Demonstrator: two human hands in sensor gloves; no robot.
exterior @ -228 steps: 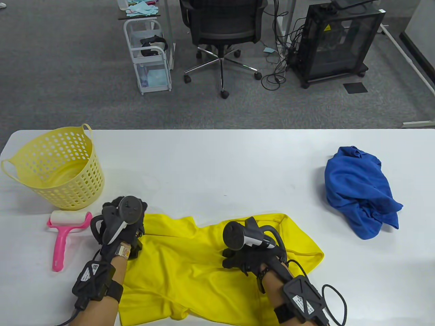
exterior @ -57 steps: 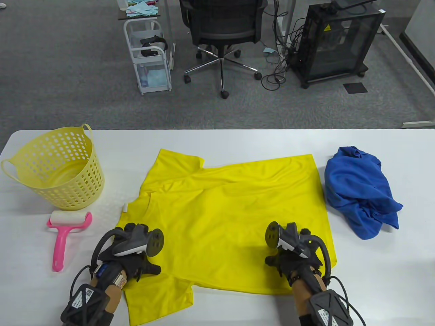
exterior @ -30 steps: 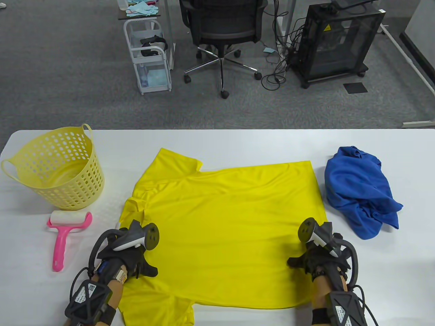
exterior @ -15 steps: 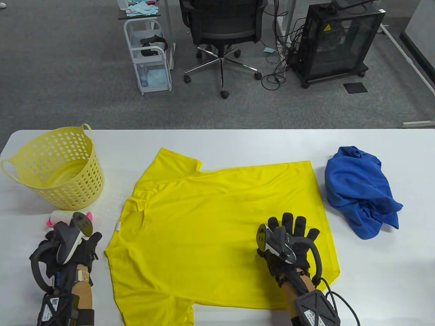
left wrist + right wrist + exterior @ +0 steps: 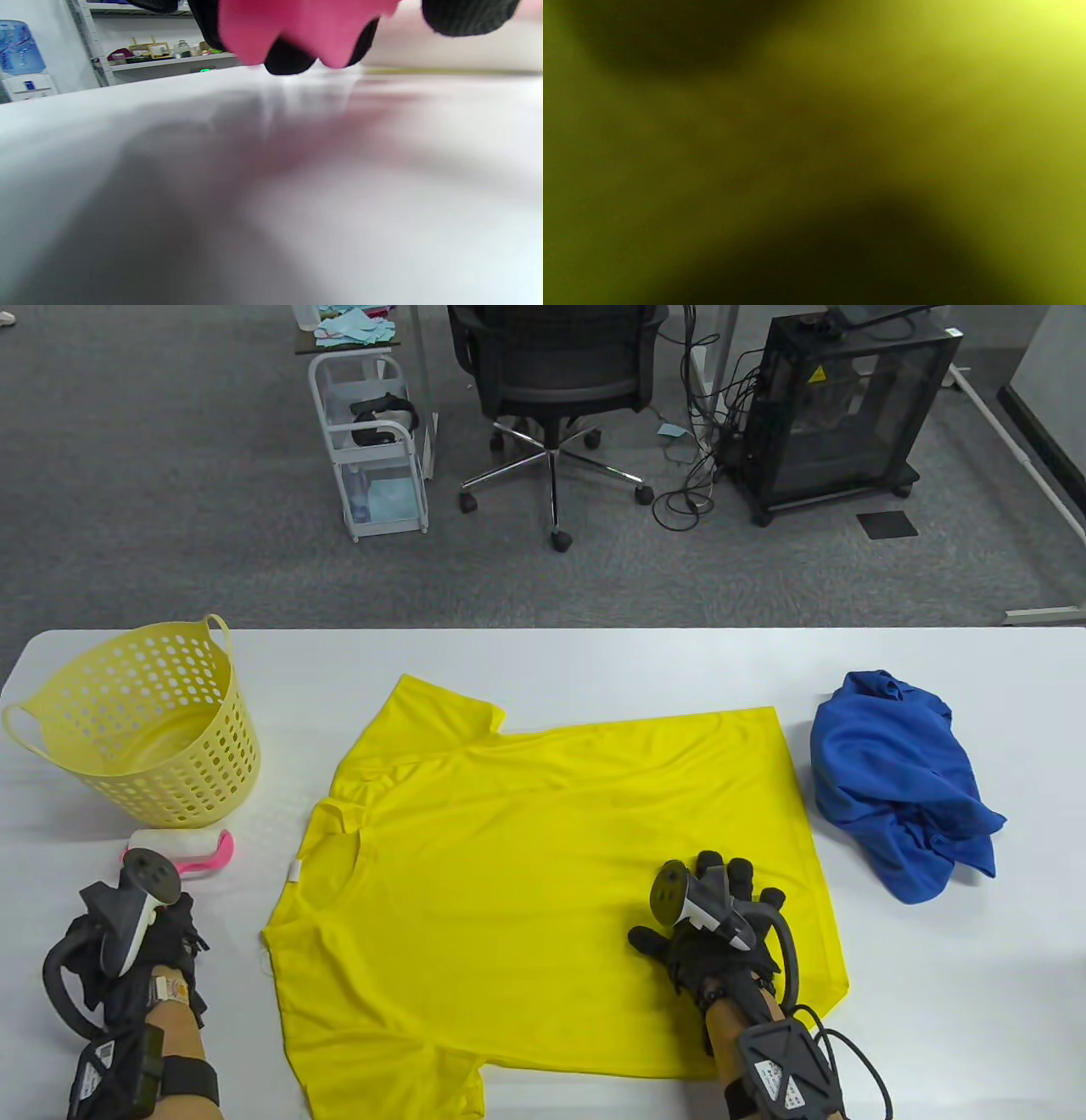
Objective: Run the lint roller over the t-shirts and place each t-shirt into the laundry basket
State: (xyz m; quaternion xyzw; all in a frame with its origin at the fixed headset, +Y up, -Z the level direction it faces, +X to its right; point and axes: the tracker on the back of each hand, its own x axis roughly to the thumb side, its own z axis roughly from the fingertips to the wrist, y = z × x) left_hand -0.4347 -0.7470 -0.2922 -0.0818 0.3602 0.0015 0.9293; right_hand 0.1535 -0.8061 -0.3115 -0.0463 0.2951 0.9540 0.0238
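Now left hand (image 5: 140,933) grips lint roller (image 5: 199,853); right hand (image 5: 721,933) flat on yellow t-shirt (image 5: 526,857).

The left hand (image 5: 140,937) lay at about 8 o'clock on the table, forearm running up from the bottom edge, its tracker (image 5: 136,903) pointing toward 12; in the left wrist view its black-gloved fingers (image 5: 292,59) curled round a pink handle (image 5: 305,29) at the top of the frame. The right hand (image 5: 717,937) sat at about 5 o'clock, palm down, fingers (image 5: 736,875) straight and spread toward 12, thumb (image 5: 646,937) out toward 9, pressed flat on the cloth (image 5: 526,857). Its wrist rose from the bottom edge, tilted slightly toward 11.
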